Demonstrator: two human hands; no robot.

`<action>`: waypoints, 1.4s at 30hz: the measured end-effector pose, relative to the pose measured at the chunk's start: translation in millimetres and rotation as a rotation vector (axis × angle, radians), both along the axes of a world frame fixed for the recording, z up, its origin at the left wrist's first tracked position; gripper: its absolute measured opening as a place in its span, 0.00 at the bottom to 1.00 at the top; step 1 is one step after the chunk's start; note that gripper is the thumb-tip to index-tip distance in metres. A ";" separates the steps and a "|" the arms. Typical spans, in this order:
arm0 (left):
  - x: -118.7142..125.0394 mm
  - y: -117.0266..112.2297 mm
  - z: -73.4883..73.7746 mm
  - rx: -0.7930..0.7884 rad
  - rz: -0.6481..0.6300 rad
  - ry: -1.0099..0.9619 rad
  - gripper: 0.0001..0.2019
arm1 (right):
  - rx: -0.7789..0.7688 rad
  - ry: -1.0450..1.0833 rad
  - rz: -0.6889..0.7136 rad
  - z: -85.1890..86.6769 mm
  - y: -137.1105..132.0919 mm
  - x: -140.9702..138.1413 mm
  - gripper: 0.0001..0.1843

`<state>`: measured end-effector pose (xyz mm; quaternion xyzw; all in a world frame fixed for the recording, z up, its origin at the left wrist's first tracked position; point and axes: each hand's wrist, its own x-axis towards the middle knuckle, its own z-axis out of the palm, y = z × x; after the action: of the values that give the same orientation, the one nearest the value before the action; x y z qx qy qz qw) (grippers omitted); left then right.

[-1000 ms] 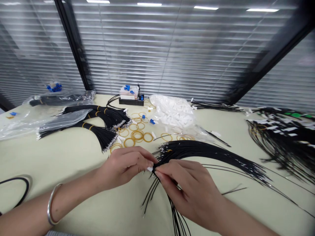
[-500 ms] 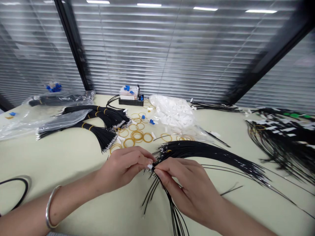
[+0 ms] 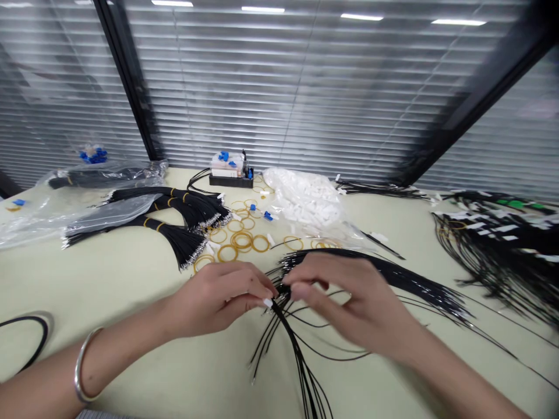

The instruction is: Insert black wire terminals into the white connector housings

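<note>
Beneath slatted blinds, a pale table was laid with banded wire bundles and rubber bands. Thin black wires, judged light and limp and best held where gathered, were pinched mid-table by the left hand, its fingers closed; the right hand, blurred, was curved over them, its grip unclear. More wires were heaped far right.

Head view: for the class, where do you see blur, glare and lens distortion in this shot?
In the head view, the right hand looks slightly blurred, while the left hand on the black wires looks sharper; ceiling light reflections glare across the window blinds; the wide lens tilts the dark window frame and bends the table edge.
</note>
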<state>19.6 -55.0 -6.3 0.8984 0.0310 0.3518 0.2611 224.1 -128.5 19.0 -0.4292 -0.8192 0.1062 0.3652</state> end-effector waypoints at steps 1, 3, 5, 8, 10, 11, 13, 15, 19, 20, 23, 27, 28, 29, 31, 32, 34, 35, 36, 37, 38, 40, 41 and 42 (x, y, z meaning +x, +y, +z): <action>-0.3 -0.5 1.4 -0.013 -0.019 0.031 0.05 | 0.002 -0.007 -0.042 3.0 4.0 8.7 0.08; -1.2 -1.4 3.1 -0.032 -0.040 0.067 0.05 | 0.028 -0.097 -0.147 4.6 13.1 27.0 0.09; -2.3 -1.7 3.3 -0.033 -0.034 0.080 0.05 | 0.051 -0.297 -0.197 -0.2 22.8 43.0 0.10; -4.0 -0.2 1.9 -0.032 -0.013 0.089 0.06 | 0.035 -0.532 -0.196 -13.8 34.5 56.5 0.10; -4.8 1.3 0.9 -0.032 0.006 0.089 0.06 | 0.006 -0.569 -0.179 -21.6 38.5 58.5 0.09; -5.1 1.9 0.5 -0.033 0.017 0.088 0.06 | -0.008 -0.583 -0.174 -24.2 39.3 58.4 0.10; -5.4 2.7 -0.1 -0.033 0.031 0.085 0.06 | -0.030 -0.608 -0.174 -26.6 39.3 58.4 0.10; -5.5 2.9 -0.6 -0.031 0.038 0.085 0.06 | -0.047 -0.628 -0.186 -26.4 38.5 60.9 0.11; -5.6 3.7 -2.2 -0.023 0.068 0.088 0.07 | -0.066 -0.661 -0.241 -24.8 38.8 73.4 0.13; -5.6 4.0 -2.7 -0.019 0.076 0.086 0.07 | -0.070 -0.667 -0.256 -24.7 39.5 76.7 0.13; -5.5 4.9 -4.0 -0.015 0.085 0.078 0.07 | -0.090 -0.682 -0.278 -25.6 41.7 82.9 0.13; -4.6 4.5 -4.3 -0.039 0.085 0.044 0.08 | -0.121 -0.700 -0.279 -27.3 43.4 80.8 0.11; -4.5 4.2 -4.2 -0.047 0.082 0.033 0.08 | -0.127 -0.705 -0.275 -27.6 43.6 79.0 0.11; -4.4 3.8 -4.2 -0.054 0.080 0.024 0.08 | -0.133 -0.710 -0.267 -27.8 43.7 77.1 0.10; -4.4 3.3 -4.5 -0.077 0.075 0.017 0.08 | -0.143 -0.722 -0.245 -28.0 43.9 73.7 0.09; -4.5 3.1 -4.9 -0.093 0.075 0.019 0.08 | -0.144 -0.727 -0.235 -28.1 44.1 72.5 0.09; -4.8 2.9 -5.9 -0.132 0.074 0.020 0.08 | -0.139 -0.735 -0.219 -28.2 44.6 71.4 0.09; -4.9 2.9 -6.5 -0.153 0.070 0.015 0.08 | -0.134 -0.738 -0.214 -28.3 44.9 71.6 0.09; -4.8 2.8 -7.0 -0.172 0.067 0.007 0.08 | -0.127 -0.741 -0.208 -28.5 45.2 72.0 0.09; -4.6 2.7 -7.5 -0.193 0.062 -0.003 0.08 | -0.119 -0.743 -0.202 -28.8 45.5 72.5 0.09; -4.2 2.5 -7.8 -0.219 0.055 -0.013 0.07 | -0.111 -0.746 -0.196 -29.1 45.7 73.0 0.09; -3.0 1.9 -7.7 -0.284 0.048 -0.021 0.06 | -0.098 -0.753 -0.189 -29.7 46.2 73.4 0.10; -2.2 1.4 -7.3 -0.321 0.048 -0.021 0.06 | -0.094 -0.758 -0.188 -30.0 46.3 73.4 0.10; -1.5 0.9 -6.7 -0.359 0.049 -0.020 0.05 | -0.094 -0.763 -0.187 -30.2 46.4 73.1 0.11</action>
<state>18.1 -54.0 -13.0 0.8329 0.1126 0.3558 0.4087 297.2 -82.1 -11.2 -0.5267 -0.8478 -0.0574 0.0225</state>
